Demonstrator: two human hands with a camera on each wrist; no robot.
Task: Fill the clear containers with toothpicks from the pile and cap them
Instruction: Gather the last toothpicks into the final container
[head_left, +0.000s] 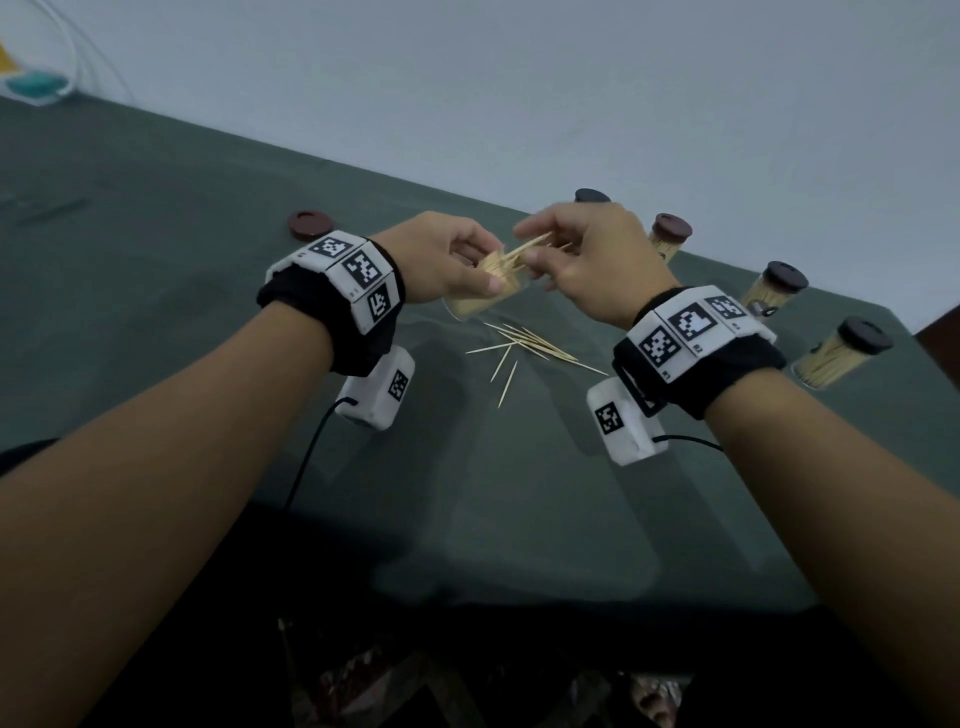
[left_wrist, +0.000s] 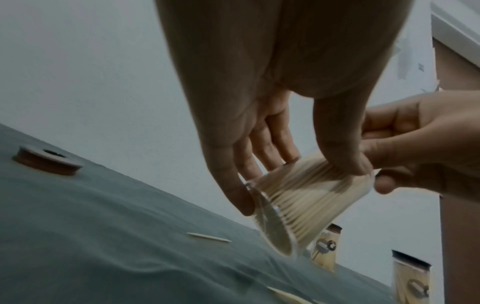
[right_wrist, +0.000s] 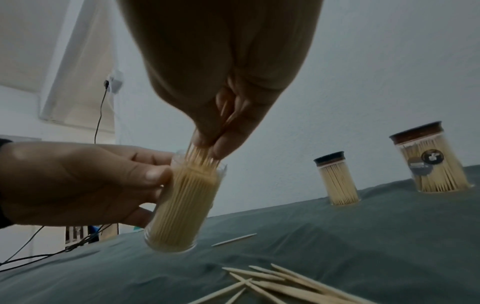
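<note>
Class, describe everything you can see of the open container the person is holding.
The open container is a clear, plastic-looking cylinder, uncapped, packed nearly full with pale wooden toothpicks. It is tilted, held off the green cloth in the grip of the left hand. The right hand pinches a few toothpicks into its mouth.

A clear container (right_wrist: 182, 205), packed with pale toothpicks, tilts in the left hand (right_wrist: 78, 181). The right hand (right_wrist: 221, 123) pinches a small bunch (right_wrist: 200, 156) at its open mouth. Loose toothpicks (head_left: 524, 345) lie scattered below both hands.
</note>
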